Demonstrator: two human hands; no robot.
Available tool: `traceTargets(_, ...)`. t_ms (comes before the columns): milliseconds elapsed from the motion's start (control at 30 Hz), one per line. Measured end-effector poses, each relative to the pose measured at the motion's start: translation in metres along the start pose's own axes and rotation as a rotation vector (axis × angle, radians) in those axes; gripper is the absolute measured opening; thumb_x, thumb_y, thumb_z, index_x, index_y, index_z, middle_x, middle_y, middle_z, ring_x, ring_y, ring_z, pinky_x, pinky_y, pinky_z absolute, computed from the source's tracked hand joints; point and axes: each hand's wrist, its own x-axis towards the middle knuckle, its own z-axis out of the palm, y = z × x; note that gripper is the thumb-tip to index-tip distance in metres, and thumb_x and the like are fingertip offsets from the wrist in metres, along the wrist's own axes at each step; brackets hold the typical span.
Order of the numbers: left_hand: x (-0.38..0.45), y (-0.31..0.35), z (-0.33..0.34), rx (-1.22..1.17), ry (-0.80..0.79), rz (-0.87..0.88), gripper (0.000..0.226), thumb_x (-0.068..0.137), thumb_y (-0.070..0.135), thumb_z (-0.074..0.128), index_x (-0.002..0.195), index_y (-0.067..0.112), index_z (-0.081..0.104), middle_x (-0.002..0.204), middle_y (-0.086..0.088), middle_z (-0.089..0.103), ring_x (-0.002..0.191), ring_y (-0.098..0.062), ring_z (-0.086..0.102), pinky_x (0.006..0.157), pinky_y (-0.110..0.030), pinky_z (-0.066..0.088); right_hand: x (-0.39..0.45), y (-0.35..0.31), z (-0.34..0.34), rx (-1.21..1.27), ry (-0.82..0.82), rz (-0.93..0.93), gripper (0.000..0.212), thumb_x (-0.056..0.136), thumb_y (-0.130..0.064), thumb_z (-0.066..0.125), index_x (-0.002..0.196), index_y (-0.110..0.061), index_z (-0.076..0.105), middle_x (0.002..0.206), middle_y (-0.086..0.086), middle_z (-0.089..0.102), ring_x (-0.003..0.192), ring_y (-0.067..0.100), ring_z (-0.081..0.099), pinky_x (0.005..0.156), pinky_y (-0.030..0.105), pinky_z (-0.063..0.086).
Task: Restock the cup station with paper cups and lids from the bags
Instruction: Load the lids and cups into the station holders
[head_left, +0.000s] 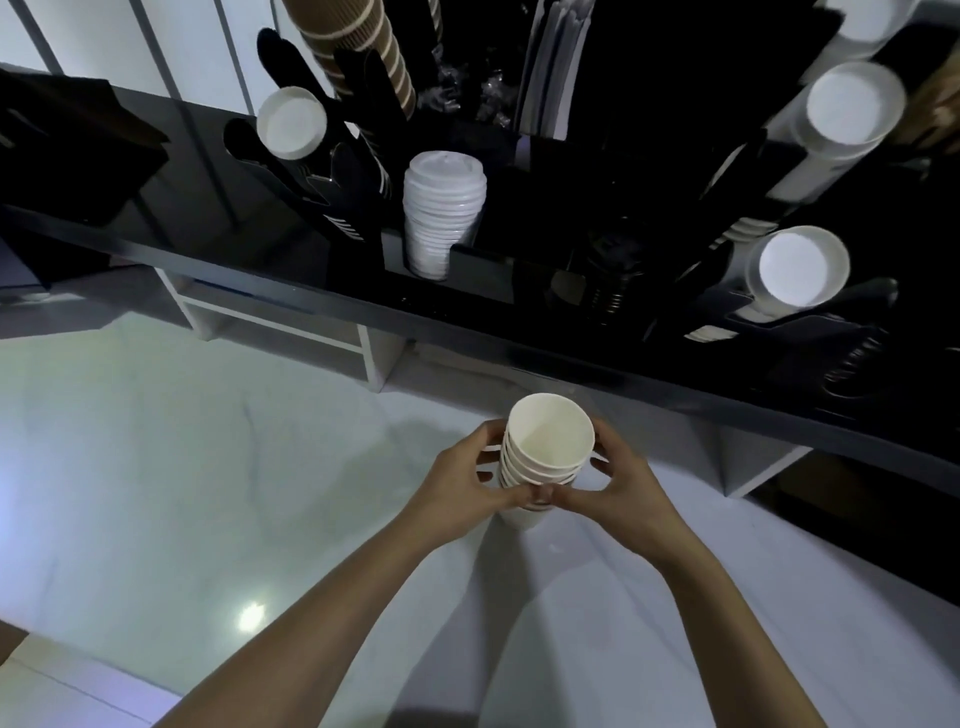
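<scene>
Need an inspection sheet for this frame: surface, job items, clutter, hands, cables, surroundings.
Surface: glossy black counter, carrying a black organizer.
Job's things: stack of white paper cups, mouth up, held in front of the counter; stack of white lids in an organizer slot; white cup stacks bottoms toward camera at right; brown ribbed cup stack at back.
Clutter: black cutlery in holders.
Hands: left hand and right hand both grip the held stack.
Cables: nothing seen.
Surroundings: pale shiny floor; white shelf frame under counter.

Two hands (470, 475); one held cup stack (545, 452).
</scene>
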Motion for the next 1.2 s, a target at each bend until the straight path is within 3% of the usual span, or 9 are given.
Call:
traceTargets(100, -0.003, 0.007, 0.012, 0.009, -0.051, 0.001, 0.078, 0.064, 0.057, 0.088, 0.129, 0.053, 0.044, 0.122, 0.038, 0.055, 0.116, 0.007, 0.056, 0.093, -0.016, 0.051, -0.010, 0.008, -0.010, 0.012, -0.002, 0.013, 0.092, 0.063, -0.054, 0.091, 0.142, -0.049, 0.044, 0.139, -0.030, 0.053, 0.132, 0.001, 0.049, 0.109, 0.026, 0.041)
traceTargets(267, -0.003, 0.011, 0.020, 0.024, -0.085, 0.010, 0.078, 0.069, 0.049, 0.090, 0.132, 0.053, 0.044, 0.123, 0.040, 0.055, 0.116, 0.017, 0.052, 0.088, -0.010, 0.048, -0.021, 0.006, -0.017, -0.017, 0.087, 0.007, 0.086, 0.057, -0.055, 0.091, 0.129, -0.055, 0.046, 0.124, -0.044, 0.053, 0.121, -0.014, 0.048, 0.090, 0.010, 0.040)
traceTargets(433, -0.005, 0.009, 0.025, 0.037, -0.095, -0.020, 0.073, 0.071, 0.049, 0.089, 0.128, 0.056, 0.044, 0.123, 0.035, 0.057, 0.115, 0.011, 0.055, 0.084, -0.010, 0.050, -0.027, 0.009, -0.019, -0.021, 0.113, -0.017, 0.091, 0.061, -0.044, 0.098, 0.138, -0.044, 0.050, 0.131, -0.031, 0.058, 0.127, -0.002, 0.052, 0.101, 0.023, 0.044)
traceTargets(500, -0.005, 0.009, 0.026, 0.052, -0.105, -0.016, 0.074, 0.072, 0.047, 0.089, 0.130, 0.054, 0.044, 0.123, 0.035, 0.056, 0.115, 0.011, 0.055, 0.084, -0.009, 0.051, -0.030, 0.008, -0.019, -0.023, 0.125, -0.024, 0.089, 0.062, -0.040, 0.098, 0.136, -0.046, 0.050, 0.129, -0.034, 0.058, 0.124, -0.004, 0.052, 0.100, 0.020, 0.045)
traceTargets(700, 0.000, 0.009, 0.027, 0.081, -0.134, -0.005, 0.077, 0.072, 0.045, 0.089, 0.139, 0.046, 0.049, 0.128, 0.023, 0.062, 0.121, -0.002, 0.059, 0.099, -0.031, 0.056, -0.034, -0.011, -0.036, 0.150, 0.267, -0.096, 0.081, 0.068, -0.025, 0.095, 0.136, -0.040, 0.053, 0.132, -0.026, 0.061, 0.126, 0.000, 0.056, 0.097, 0.016, 0.048)
traceTargets(833, -0.002, 0.012, 0.027, 0.123, -0.119, 0.004, 0.072, 0.073, 0.046, 0.089, 0.131, 0.056, 0.048, 0.125, 0.028, 0.061, 0.116, -0.001, 0.060, 0.094, -0.025, 0.055, -0.035, -0.028, -0.046, 0.202, 0.245, -0.153, 0.082, 0.071, -0.023, 0.092, 0.141, -0.033, 0.052, 0.135, -0.018, 0.062, 0.127, 0.006, 0.059, 0.100, 0.024, 0.052)
traceTargets(967, -0.005, 0.022, 0.024, 0.149, -0.091, 0.056, 0.083, 0.071, 0.049, 0.089, 0.140, 0.051, 0.044, 0.139, 0.026, 0.052, 0.124, 0.000, 0.054, 0.097, -0.022, 0.050, -0.039, -0.040, -0.052, 0.233, 0.250, -0.177, 0.082, 0.073, -0.015, 0.091, 0.143, -0.030, 0.051, 0.136, -0.015, 0.063, 0.127, 0.007, 0.060, 0.100, 0.019, 0.052)
traceTargets(1100, -0.012, 0.053, 0.012, 0.136, -0.002, 0.147, 0.093, 0.068, 0.056, 0.088, 0.147, 0.046, 0.040, 0.143, 0.027, 0.050, 0.128, 0.006, 0.050, 0.108, -0.029, 0.047, -0.041, -0.054, -0.059, 0.254, 0.253, -0.207, 0.081, 0.073, -0.014, 0.091, 0.143, -0.029, 0.052, 0.134, -0.015, 0.065, 0.127, 0.006, 0.060, 0.101, 0.017, 0.050)
traceTargets(1200, -0.023, 0.087, 0.007, 0.120, 0.044, 0.264, 0.090, 0.072, 0.044, 0.090, 0.146, 0.048, 0.040, 0.140, 0.027, 0.055, 0.130, 0.003, 0.052, 0.109, -0.029, 0.046, -0.043, -0.065, -0.062, 0.279, 0.248, -0.233, 0.080, 0.072, -0.019, 0.090, 0.141, -0.029, 0.053, 0.132, -0.016, 0.066, 0.126, 0.005, 0.061, 0.101, 0.020, 0.050)
